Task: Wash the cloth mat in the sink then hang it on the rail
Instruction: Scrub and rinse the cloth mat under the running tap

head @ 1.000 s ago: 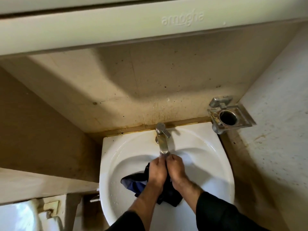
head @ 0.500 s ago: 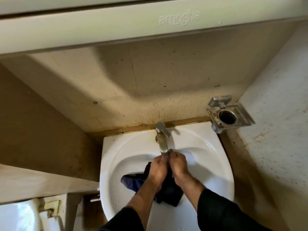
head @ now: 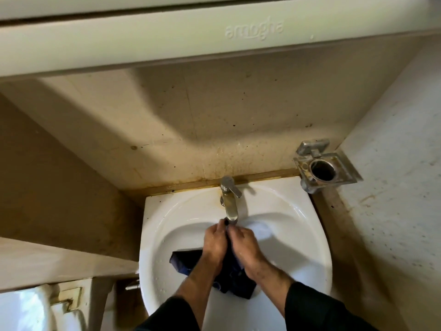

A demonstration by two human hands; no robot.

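Head view: cloth mat being scrubbed under the tap

Head view is showing both hands bunching the dark cloth mat [head: 230,274] inside the white sink [head: 307,235]. Left hand [head: 214,244] and right hand [head: 247,247] are gripping it, fingers curled round the fabric, having crept slightly closer to the tap [head: 230,204] over the last second. Washing is seemingly continuing; hanging is not yet begun.

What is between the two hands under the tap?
In the head view, a bunched part of the dark blue cloth mat lies between the left hand and the right hand, just below the tap spout.
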